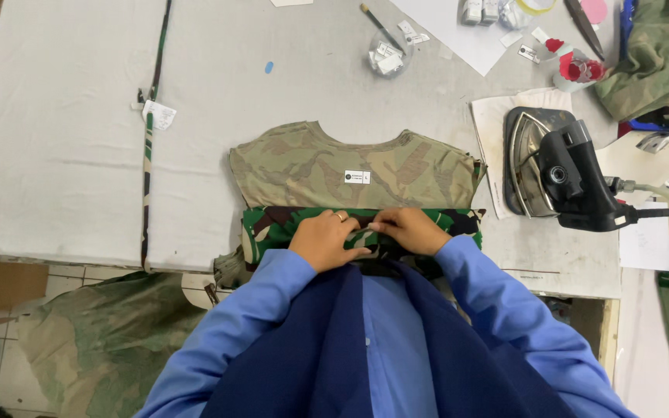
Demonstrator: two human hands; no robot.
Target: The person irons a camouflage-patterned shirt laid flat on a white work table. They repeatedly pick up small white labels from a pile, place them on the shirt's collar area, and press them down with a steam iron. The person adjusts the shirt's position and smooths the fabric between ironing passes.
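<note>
Your left hand [325, 238] and your right hand [410, 229] sit side by side at the near edge of the table [63, 155]. Both hands pinch the folded edge of the camouflage shirt [350, 166]. Your left hand is curled, with its fingers closed on the dark green fold [272, 224]. Your right hand is curled too, and its fingertips press on the same fold. The two hands almost touch in the middle.

The shirt lies flat on the table, close to the near edge, with its neck toward the far edge. Its pale inside faces up, and a small white label [357, 177] sits near the neck. The bottom part is turned up, so the bright green side shows.

A black iron [559, 174] rests on a white cloth by the right edge of the table. A long camouflage strip [149, 147] with a paper tag lies to the left. A small clear cup [389, 54] stands near the far edge.
</note>
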